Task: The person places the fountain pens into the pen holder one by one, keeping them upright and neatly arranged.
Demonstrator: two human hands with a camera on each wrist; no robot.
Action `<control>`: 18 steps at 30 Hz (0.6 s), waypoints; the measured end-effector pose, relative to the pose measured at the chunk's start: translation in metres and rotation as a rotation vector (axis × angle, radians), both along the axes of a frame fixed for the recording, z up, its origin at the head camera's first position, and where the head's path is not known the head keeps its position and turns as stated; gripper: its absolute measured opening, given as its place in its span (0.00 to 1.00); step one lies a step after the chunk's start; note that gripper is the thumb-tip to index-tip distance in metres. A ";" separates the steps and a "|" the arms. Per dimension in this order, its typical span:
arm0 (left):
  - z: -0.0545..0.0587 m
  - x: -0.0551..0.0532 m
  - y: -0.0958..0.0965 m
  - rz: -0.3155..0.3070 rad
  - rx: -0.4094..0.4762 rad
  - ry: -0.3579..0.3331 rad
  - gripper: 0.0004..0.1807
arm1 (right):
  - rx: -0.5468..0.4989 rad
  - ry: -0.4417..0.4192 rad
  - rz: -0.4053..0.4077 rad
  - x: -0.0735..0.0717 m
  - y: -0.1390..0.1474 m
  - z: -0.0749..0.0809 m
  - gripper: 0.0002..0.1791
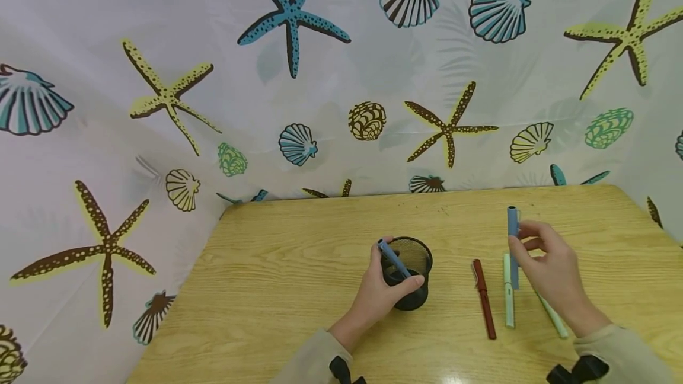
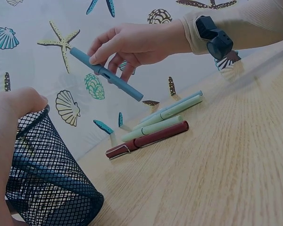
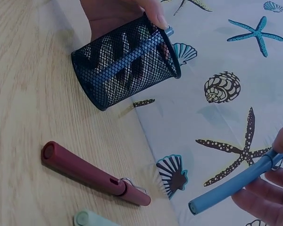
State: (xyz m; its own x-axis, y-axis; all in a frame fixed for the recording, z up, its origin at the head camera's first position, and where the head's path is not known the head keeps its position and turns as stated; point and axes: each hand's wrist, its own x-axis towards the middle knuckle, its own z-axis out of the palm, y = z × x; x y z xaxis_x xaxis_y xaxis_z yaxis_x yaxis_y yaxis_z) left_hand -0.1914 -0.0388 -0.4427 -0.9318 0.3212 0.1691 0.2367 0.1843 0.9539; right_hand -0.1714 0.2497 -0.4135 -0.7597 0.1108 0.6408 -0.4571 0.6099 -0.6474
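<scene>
My left hand (image 1: 373, 292) grips a black mesh pen cup (image 1: 415, 301) from its left side, the thumb at the near part of the rim. A blue pen (image 1: 393, 258) leans inside that cup; its lower end shows through the mesh in the right wrist view. To the right, my right hand (image 1: 555, 271) pinches another blue pen (image 1: 513, 222) between thumb and fingers, lifted above the table. Under and beside it lie a dark red pen (image 1: 484, 301) with a metal clip, a pale green pen (image 1: 509, 307), and a second pale green pen (image 1: 555, 319) partly hidden by the hand.
Everything stands on a light wood-grain table (image 1: 277, 259). A white curtain (image 1: 341, 64) printed with starfish and shells hangs behind the table and along its left side. Dark wrist cameras (image 2: 214, 37) are strapped over the sleeves.
</scene>
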 end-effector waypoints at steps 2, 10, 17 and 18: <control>0.007 0.004 -0.001 -0.002 -0.001 -0.006 0.42 | -0.011 0.013 0.008 -0.001 -0.003 0.000 0.16; -0.001 -0.001 -0.001 0.000 0.004 -0.004 0.43 | -0.048 0.072 0.055 -0.005 -0.016 0.004 0.18; -0.015 -0.008 -0.001 0.007 -0.004 0.012 0.42 | -0.056 0.156 0.131 -0.005 -0.031 0.014 0.19; -0.015 -0.008 -0.001 0.009 -0.006 0.012 0.43 | -0.065 0.157 0.136 -0.003 -0.034 0.018 0.18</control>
State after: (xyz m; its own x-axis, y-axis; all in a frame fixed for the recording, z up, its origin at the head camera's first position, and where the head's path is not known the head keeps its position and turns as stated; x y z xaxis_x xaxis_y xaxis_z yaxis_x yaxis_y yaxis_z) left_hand -0.1994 -0.0402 -0.4580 -0.9326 0.3139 0.1783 0.2463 0.1921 0.9500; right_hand -0.1749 0.2155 -0.3955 -0.6621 0.0592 0.7471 -0.6306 0.4946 -0.5981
